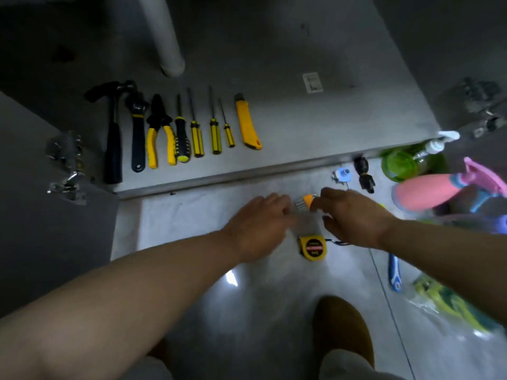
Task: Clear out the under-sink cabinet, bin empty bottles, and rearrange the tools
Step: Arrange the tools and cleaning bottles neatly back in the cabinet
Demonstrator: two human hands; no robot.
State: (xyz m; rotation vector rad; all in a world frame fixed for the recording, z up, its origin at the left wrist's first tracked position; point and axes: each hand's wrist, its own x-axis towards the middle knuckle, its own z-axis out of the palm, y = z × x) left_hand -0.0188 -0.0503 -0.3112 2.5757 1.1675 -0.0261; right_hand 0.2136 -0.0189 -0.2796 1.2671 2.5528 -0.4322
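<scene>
A row of tools lies on the cabinet floor (301, 127): a black hammer (112, 138), a wrench (138, 133), yellow pliers (160, 130), several yellow screwdrivers (197, 133) and a yellow utility knife (247, 122). On the tiled floor in front, my left hand (258, 229) and my right hand (354, 215) reach for an orange-holdered set of metal keys (304, 202). The right fingers pinch its orange end; the left fingers touch the metal side, blurred. A yellow tape measure (313, 247) lies just below the hands.
A white drain pipe (164, 37) stands at the cabinet's back. Open doors with hinges flank it (65, 163). Right of the hands sit a green bottle (403, 164), a pink spray bottle (433, 192), a blue brush (394, 272) and a plastic bag (452, 305). My shoe (343, 325) is below.
</scene>
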